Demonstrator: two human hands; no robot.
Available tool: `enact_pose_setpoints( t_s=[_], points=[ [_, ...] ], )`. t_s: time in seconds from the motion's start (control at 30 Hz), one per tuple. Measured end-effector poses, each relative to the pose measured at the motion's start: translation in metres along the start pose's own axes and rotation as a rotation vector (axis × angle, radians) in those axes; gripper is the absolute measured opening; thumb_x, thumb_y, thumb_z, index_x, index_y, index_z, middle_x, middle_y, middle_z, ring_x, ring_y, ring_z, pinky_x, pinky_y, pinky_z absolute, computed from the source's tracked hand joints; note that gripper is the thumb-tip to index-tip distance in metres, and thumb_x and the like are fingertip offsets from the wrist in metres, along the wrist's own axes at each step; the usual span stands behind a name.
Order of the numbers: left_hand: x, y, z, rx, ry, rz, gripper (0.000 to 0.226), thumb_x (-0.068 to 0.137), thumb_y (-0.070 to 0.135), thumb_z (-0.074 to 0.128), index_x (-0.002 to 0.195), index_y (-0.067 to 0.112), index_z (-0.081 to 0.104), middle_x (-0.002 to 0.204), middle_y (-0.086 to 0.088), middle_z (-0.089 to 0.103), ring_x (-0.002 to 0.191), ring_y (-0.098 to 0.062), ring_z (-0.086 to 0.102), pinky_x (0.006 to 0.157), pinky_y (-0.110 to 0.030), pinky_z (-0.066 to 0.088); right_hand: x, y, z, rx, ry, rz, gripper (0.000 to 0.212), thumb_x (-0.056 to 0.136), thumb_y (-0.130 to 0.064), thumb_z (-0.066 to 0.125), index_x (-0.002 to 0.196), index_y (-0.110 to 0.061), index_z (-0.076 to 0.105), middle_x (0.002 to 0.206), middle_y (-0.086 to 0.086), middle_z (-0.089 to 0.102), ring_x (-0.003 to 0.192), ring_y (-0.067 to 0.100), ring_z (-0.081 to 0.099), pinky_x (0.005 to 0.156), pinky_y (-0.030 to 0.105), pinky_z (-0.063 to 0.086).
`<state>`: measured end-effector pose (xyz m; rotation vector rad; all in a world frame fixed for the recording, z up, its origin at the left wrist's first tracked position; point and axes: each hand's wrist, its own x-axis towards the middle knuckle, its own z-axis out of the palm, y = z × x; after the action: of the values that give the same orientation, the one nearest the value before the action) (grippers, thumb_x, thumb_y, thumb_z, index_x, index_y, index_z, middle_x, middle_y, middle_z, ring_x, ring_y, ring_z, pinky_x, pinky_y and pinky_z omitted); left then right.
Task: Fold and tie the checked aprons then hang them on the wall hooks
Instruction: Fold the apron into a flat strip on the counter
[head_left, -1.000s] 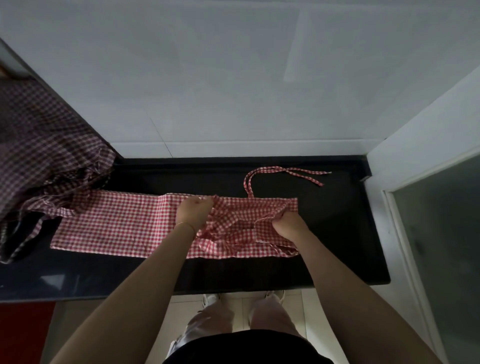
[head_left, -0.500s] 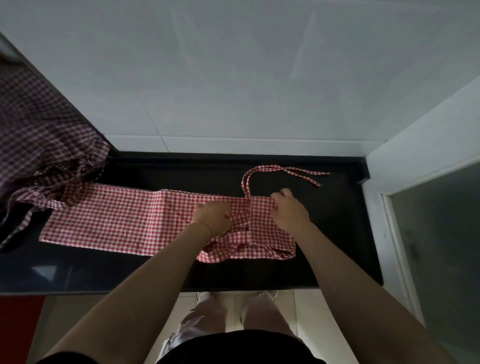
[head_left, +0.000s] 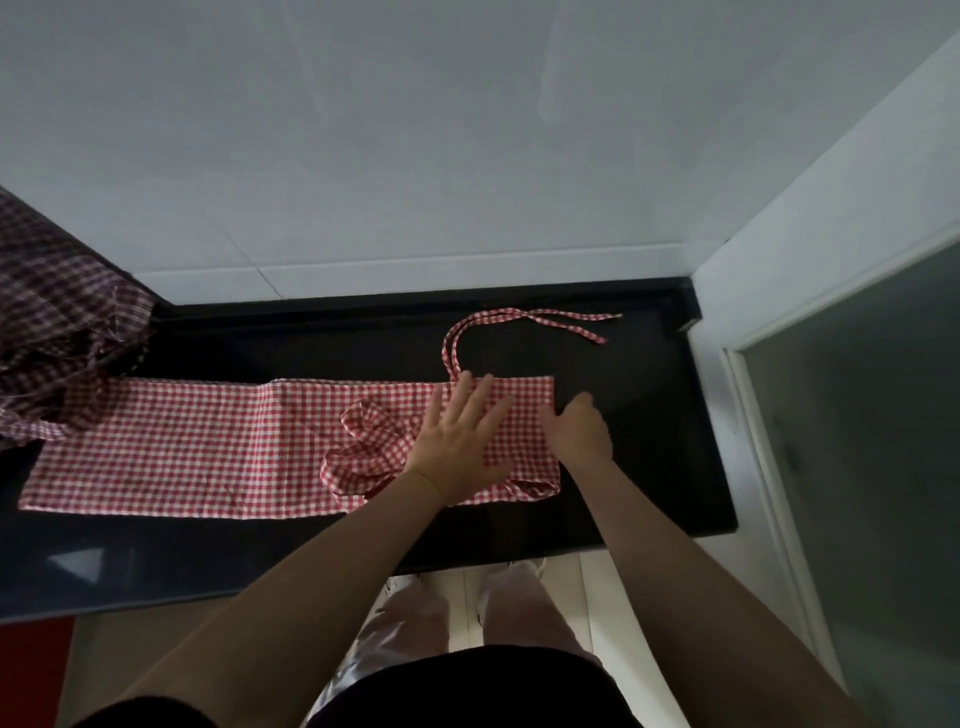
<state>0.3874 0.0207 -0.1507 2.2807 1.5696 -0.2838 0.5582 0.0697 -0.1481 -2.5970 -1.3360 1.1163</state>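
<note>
On the dark surface (head_left: 623, 499) my left hand (head_left: 457, 441) lies flat, fingers (head_left: 480, 395) spread, pinning the red checked apron (head_left: 208, 447) while my right hand (head_left: 579, 431), fingers curled, squares its folded edge.

A pale grey tiled wall (head_left: 467, 156) fills the upper half of the frame, its grout lines faint in dim light. Below it a glossy black counter (head_left: 649, 467) runs across the middle, ending at the right against a white wall (head_left: 831, 218) with a frosted glass door (head_left: 883, 467). Pale floor (head_left: 592, 587) shows at lower centre, and a red panel (head_left: 31, 670) at lower left.
</note>
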Motion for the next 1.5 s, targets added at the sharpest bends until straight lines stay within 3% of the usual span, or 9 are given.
enact_pose_setpoints(
  t_s=[0.2,0.33,0.47,0.57,0.67,0.87,1.17,1.3,1.5],
  points=[
    [-0.002,-0.014,0.021,0.034,-0.067,-0.007,0.091,0.082,0.085,0.021,0.156,0.038,-0.004,0.164,-0.003,-0.02,0.149,-0.03,-0.021,0.119,-0.063,-0.002,0.003,0.012,-0.002,0.148,-0.165,-0.049,0.013,0.101,-0.028,0.053,0.093,-0.018,0.057,0.098,0.002,0.062,0.08,0.01,0.059,0.066,0.026,0.045],
    [-0.004,-0.016,0.023,-0.098,-0.026,0.035,0.067,0.093,0.069,0.006,0.154,0.041,0.015,0.166,0.001,-0.006,0.152,-0.027,-0.012,0.119,-0.063,-0.001,0.004,0.022,-0.007,-0.192,0.164,-0.18,0.016,0.096,-0.023,0.058,0.109,-0.014,0.054,0.106,0.005,0.058,0.089,0.018,0.061,0.08,0.037,0.055],
    [-0.008,-0.014,0.026,-0.171,0.056,0.011,0.07,0.094,0.066,0.016,0.155,0.03,0.015,0.166,-0.006,0.0,0.153,-0.027,-0.004,0.119,-0.063,0.008,-0.019,0.012,0.016,-0.197,0.472,-0.656,0.016,0.096,-0.024,0.05,0.108,-0.014,0.054,0.101,0.004,0.057,0.083,0.014,0.057,0.072,0.03,0.053],
    [-0.014,-0.02,0.028,-0.091,0.078,0.025,0.098,0.081,0.083,0.035,0.154,0.024,0.011,0.164,-0.014,0.008,0.151,-0.033,0.009,0.121,-0.059,0.009,-0.026,0.011,0.053,-0.221,0.384,-0.786,0.034,0.102,-0.028,0.042,0.128,-0.011,0.054,0.131,0.011,0.058,0.121,0.024,0.056,0.101,0.04,0.049],
    [-0.024,-0.036,0.02,0.035,0.002,0.013,0.104,0.078,0.081,0.047,0.156,0.026,0.006,0.161,-0.012,0.015,0.148,-0.032,0.017,0.12,-0.054,0.007,-0.02,0.026,0.076,-0.396,0.253,-0.727,0.06,0.103,-0.044,0.023,0.153,-0.013,0.03,0.16,0.012,0.028,0.15,0.028,0.023,0.12,0.051,0.023],
    [-0.02,-0.062,-0.014,0.072,-0.016,-0.003,0.052,0.093,0.048,0.051,0.139,0.025,0.042,0.137,-0.004,0.048,0.128,-0.024,0.044,0.113,-0.046,0.028,-0.005,0.042,0.069,-0.508,0.199,-0.776,0.066,0.104,-0.05,0.016,0.159,-0.016,0.009,0.167,0.009,0.005,0.154,0.025,0.001,0.122,0.054,0.014],
    [-0.036,-0.078,0.006,0.007,0.014,-0.087,0.071,0.095,0.01,0.043,0.156,0.035,0.017,0.163,-0.001,0.019,0.152,-0.024,0.011,0.123,-0.049,0.01,0.016,0.035,0.044,-0.555,0.17,-0.656,0.064,0.101,-0.045,0.018,0.159,-0.018,0.008,0.167,0.007,0.002,0.153,0.026,-0.001,0.123,0.055,0.008],
    [-0.025,-0.046,-0.005,-0.054,0.116,-0.301,0.053,0.097,0.028,0.042,0.149,0.029,0.037,0.16,-0.005,0.028,0.152,-0.027,0.011,0.122,-0.056,-0.004,0.009,0.033,0.055,-0.495,0.227,-0.624,0.061,0.103,-0.046,0.018,0.159,-0.021,0.012,0.166,0.01,0.007,0.153,0.03,0.004,0.121,0.057,0.005],
    [0.001,0.019,0.005,-0.029,0.141,-0.068,0.062,0.102,0.052,0.01,0.157,0.026,0.0,0.166,-0.006,-0.007,0.151,-0.025,-0.015,0.121,-0.05,-0.011,0.007,0.039,0.066,-0.498,0.296,-0.684,0.069,0.101,-0.058,0.029,0.159,-0.026,0.009,0.165,0.013,0.015,0.151,0.036,0.012,0.118,0.064,0.015]
  ],
)
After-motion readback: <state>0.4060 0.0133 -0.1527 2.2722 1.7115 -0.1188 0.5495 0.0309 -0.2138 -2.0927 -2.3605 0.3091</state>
